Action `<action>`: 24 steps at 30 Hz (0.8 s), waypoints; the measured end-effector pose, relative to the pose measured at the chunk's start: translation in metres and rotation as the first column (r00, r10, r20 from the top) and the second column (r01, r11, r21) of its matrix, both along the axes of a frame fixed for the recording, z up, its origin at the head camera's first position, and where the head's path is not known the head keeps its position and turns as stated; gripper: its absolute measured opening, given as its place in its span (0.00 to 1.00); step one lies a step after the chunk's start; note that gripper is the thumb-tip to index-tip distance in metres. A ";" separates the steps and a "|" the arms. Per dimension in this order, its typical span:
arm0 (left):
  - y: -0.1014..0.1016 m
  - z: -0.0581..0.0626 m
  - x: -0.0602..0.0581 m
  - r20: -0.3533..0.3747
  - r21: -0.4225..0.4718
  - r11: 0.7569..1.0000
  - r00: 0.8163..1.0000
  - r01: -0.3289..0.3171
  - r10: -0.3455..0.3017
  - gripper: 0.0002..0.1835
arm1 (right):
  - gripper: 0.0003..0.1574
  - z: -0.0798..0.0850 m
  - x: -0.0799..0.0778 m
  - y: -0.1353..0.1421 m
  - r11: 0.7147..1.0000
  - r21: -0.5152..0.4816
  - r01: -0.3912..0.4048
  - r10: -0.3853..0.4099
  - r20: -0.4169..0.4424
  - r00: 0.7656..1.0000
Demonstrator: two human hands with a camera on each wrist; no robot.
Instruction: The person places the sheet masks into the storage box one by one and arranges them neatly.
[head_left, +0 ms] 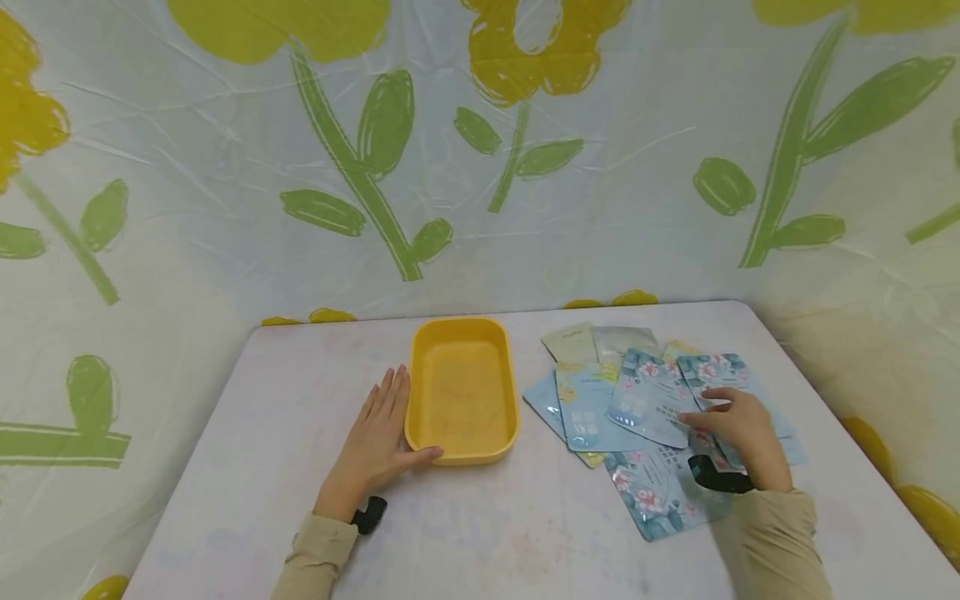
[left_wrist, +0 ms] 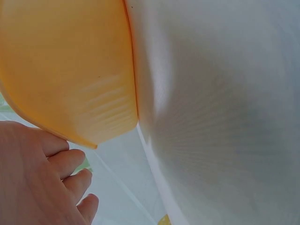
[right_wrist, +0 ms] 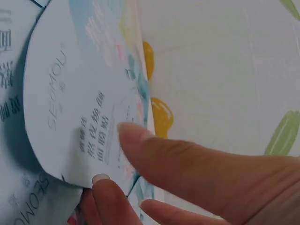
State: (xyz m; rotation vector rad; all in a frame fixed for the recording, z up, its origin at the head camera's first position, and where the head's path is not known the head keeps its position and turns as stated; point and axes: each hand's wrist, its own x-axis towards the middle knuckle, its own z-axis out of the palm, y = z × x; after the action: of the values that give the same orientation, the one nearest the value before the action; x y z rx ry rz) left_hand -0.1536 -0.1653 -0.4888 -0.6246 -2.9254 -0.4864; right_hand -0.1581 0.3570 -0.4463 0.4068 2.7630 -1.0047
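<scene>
A yellow plastic basin [head_left: 461,387] stands on the white table, with nothing in it. My left hand [head_left: 372,450] lies along its left side, fingers straight and the thumb at the near rim. In the left wrist view the fingers touch the rim of the basin [left_wrist: 70,70]. To the right lies a loose pile of face mask sachets. My right hand [head_left: 738,425] is over that pile, at the right edge of a blue floral sachet [head_left: 651,400]. The right wrist view shows thumb and fingertips apart near the edge of a sachet [right_wrist: 70,117].
Another floral sachet [head_left: 663,492] lies nearest the table's front. A pale blue sachet [head_left: 591,412], a beige one [head_left: 572,343] and a silvery one [head_left: 624,340] overlap in the pile. Behind the table [head_left: 322,400] hangs a flower-printed cloth [head_left: 615,233].
</scene>
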 end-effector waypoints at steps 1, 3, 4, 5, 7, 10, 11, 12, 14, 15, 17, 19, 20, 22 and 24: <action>0.000 0.000 0.000 -0.002 -0.002 1.000 1.000 0.000 0.000 0.67 | 0.55 0.000 -0.001 -0.001 1.000 -0.006 0.000 0.000 0.003 1.000; 0.000 0.000 0.000 -0.008 -0.002 1.000 1.000 0.000 0.000 0.67 | 0.55 -0.002 -0.002 -0.005 1.000 -0.025 0.007 -0.007 0.004 1.000; 0.000 0.000 0.000 -0.011 0.001 1.000 1.000 0.001 -0.001 0.67 | 0.55 -0.004 -0.002 -0.008 0.999 -0.033 0.010 -0.010 -0.001 1.000; -0.001 0.000 0.000 -0.016 0.004 1.000 1.000 0.003 -0.003 0.67 | 0.55 -0.005 -0.003 -0.010 0.999 -0.039 0.017 -0.017 -0.009 1.000; 0.000 -0.001 0.000 -0.022 0.007 1.000 1.000 0.006 -0.006 0.67 | 0.54 -0.008 -0.003 -0.016 0.998 -0.053 0.039 -0.041 -0.031 0.999; -0.001 -0.002 0.000 -0.029 0.013 1.000 1.000 0.007 -0.006 0.67 | 0.51 -0.012 -0.004 -0.023 0.992 -0.092 0.085 -0.093 -0.084 0.992; -0.001 -0.002 0.000 -0.029 0.012 1.000 1.000 0.006 -0.005 0.67 | 0.50 -0.013 -0.004 -0.025 0.989 -0.106 0.106 -0.116 -0.093 0.989; 0.000 -0.003 -0.001 -0.029 0.012 1.000 1.000 0.007 -0.006 0.67 | 0.50 -0.014 -0.004 -0.026 0.985 -0.120 0.125 -0.137 -0.099 0.986; 0.000 -0.003 -0.001 -0.037 0.012 1.000 0.999 0.010 -0.009 0.67 | 0.49 -0.017 -0.005 -0.028 0.976 -0.150 0.159 -0.176 -0.107 0.979; 0.000 -0.003 -0.001 -0.037 0.014 1.000 0.999 0.010 -0.010 0.67 | 0.48 -0.018 -0.006 -0.029 0.971 -0.168 0.170 -0.190 -0.110 0.976; 0.000 -0.004 -0.001 -0.040 0.014 1.000 0.999 0.013 -0.013 0.67 | 0.46 -0.020 -0.006 -0.030 0.962 -0.205 0.179 -0.205 -0.112 0.972; 0.000 -0.004 0.000 -0.045 0.016 1.000 0.999 0.017 -0.016 0.67 | 0.44 -0.023 -0.008 -0.031 0.949 -0.260 0.180 -0.217 -0.123 0.968; -0.001 -0.004 0.000 -0.042 0.017 1.000 0.999 0.016 -0.015 0.67 | 0.43 -0.024 -0.009 -0.032 0.939 -0.295 0.177 -0.224 -0.130 0.966; -0.001 -0.003 0.001 -0.043 0.020 1.000 0.999 0.014 -0.013 0.67 | 0.40 -0.028 -0.011 -0.034 0.922 -0.347 0.170 -0.233 -0.149 0.961; 0.000 -0.002 0.001 -0.038 0.025 1.000 0.999 0.014 -0.013 0.67 | 0.38 -0.030 -0.013 -0.035 0.904 -0.390 0.173 -0.253 -0.164 0.953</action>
State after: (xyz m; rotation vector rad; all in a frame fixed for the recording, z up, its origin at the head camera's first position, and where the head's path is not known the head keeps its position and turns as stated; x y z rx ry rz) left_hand -0.1529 -0.1657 -0.4912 -0.6436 -2.8762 -0.5068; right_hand -0.1707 0.3221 -0.4768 0.5823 2.6510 -1.6811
